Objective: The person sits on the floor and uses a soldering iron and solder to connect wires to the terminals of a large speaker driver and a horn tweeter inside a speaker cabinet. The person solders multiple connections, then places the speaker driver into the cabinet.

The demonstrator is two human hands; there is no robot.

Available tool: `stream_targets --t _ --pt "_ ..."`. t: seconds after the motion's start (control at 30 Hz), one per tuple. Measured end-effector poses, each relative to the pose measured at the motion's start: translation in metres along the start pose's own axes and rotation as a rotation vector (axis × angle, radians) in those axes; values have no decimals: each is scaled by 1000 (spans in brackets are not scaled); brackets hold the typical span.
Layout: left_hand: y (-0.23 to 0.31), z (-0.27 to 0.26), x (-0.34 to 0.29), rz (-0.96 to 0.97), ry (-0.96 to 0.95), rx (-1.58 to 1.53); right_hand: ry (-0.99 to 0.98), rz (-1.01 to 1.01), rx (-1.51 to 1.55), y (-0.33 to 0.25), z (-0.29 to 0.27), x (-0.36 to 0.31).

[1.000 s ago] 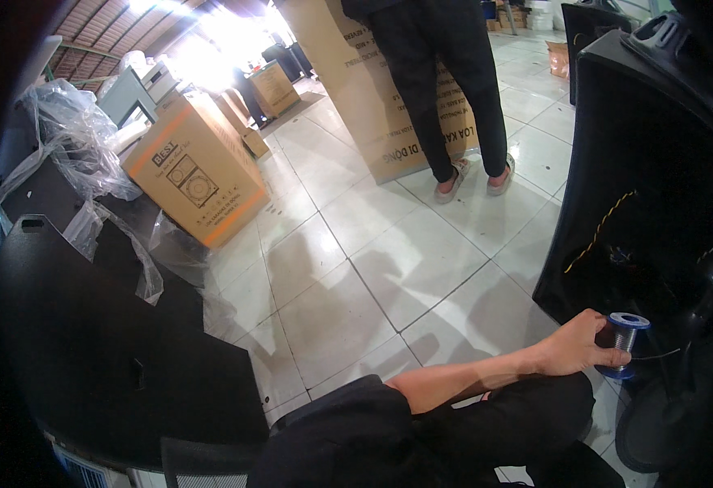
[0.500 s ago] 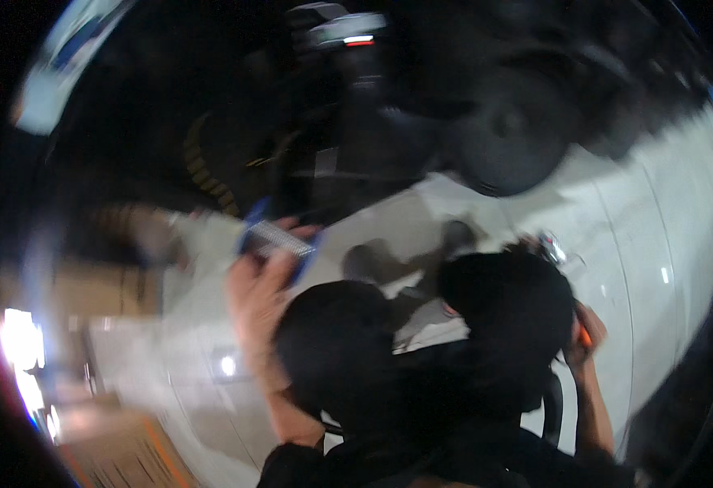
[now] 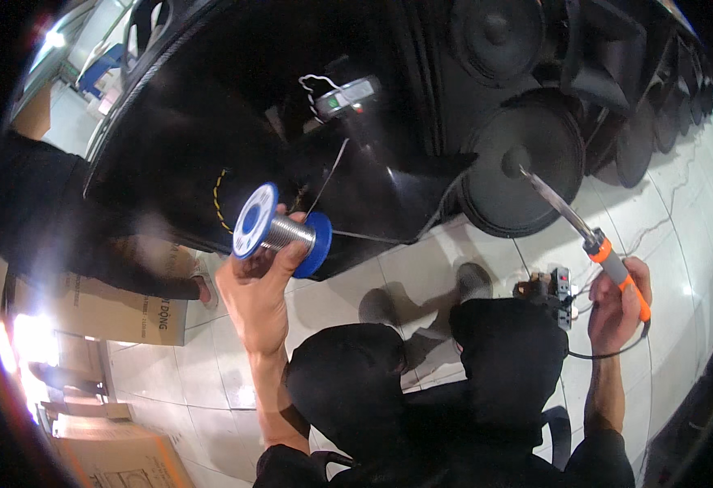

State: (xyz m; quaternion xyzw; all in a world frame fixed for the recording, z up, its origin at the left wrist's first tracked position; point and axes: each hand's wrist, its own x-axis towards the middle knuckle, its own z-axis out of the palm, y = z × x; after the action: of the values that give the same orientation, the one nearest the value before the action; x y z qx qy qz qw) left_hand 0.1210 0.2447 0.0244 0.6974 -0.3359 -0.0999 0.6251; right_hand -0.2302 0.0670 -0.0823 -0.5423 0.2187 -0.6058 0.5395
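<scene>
My left hand is closed around a blue-flanged spool of solder wire, holding it in front of a large black speaker cabinet. A loose strand of solder rises from the spool toward the cabinet. At the right, my right hand grips the orange and grey handle of a soldering iron. Its metal tip points up and left, in front of a round black speaker cone. The iron's black cord bends down beside my wrist.
A small grey device with a white cord lies on the cabinet. A yellow-black wire hangs near the spool. A power strip is on the tiled floor. Cardboard boxes and a person in dark clothes are at left.
The soldering iron has come up into full view in my right hand, which has moved right and up. The spool has turned and risen slightly. The view is sharper.
</scene>
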Motion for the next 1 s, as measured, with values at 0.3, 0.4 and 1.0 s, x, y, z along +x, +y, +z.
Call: stream_targets --t 0.3,0.4,1.0 --pt "0 21 30 33 4 41 -230 90 497 87 100 88" --pt "-1 22 31 50 -16 49 -286 93 575 108 106 97" --pt "-8 29 36 -5 -17 61 -331 110 492 127 104 105"
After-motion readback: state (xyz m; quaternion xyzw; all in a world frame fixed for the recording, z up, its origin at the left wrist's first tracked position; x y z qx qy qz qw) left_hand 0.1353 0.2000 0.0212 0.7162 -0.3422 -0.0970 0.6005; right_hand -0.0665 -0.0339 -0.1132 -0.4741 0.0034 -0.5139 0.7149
